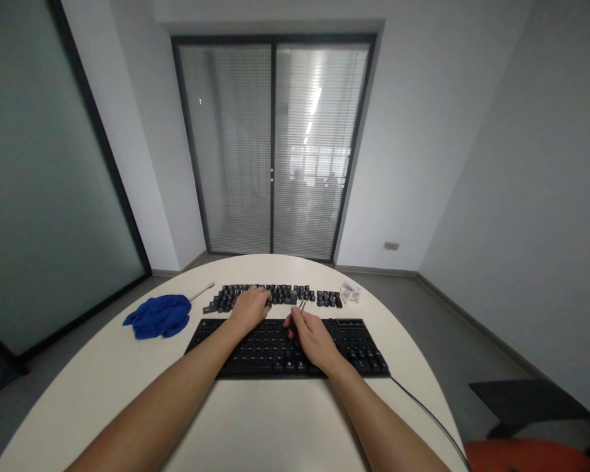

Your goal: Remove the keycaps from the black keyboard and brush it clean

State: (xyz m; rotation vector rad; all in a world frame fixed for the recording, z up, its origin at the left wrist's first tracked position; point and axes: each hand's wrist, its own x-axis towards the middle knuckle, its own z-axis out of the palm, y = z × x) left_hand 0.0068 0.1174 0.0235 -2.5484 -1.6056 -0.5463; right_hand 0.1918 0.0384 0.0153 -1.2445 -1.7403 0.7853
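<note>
A black keyboard (255, 357) is set lengthwise across the near middle of the round table (260, 426), directly beneath the wrists. Just beyond its far edge, loose black keycaps (225, 299) are laid out in rows resembling a keyboard layout, with smaller groups set toward the right.

A thin two-pronged tool (302, 305) is grasped in the curled fingers of the right hand (314, 335), its prongs pointed away toward the keycaps; the hand is held above the keyboard, right of its middle. The left hand (250, 308) is extended past the keyboard's far edge, its fingertips bent down among the keycaps; whether one is pinched there cannot be told, since the fingertips are partly hidden.

To the left of the keyboard, a crumpled blue cloth (163, 314) is laid on the table, with a slender pale stick (202, 292) placed just beside it. At the right end of the keycap rows, a small clear bag (351, 292) is seen. From the keyboard's near right corner, a black cable (425, 410) is led over the table toward the lower right, where a red chair seat (526, 455) is partly shown. Beyond the table, a glazed partition (226, 151) is fitted with blinds.
</note>
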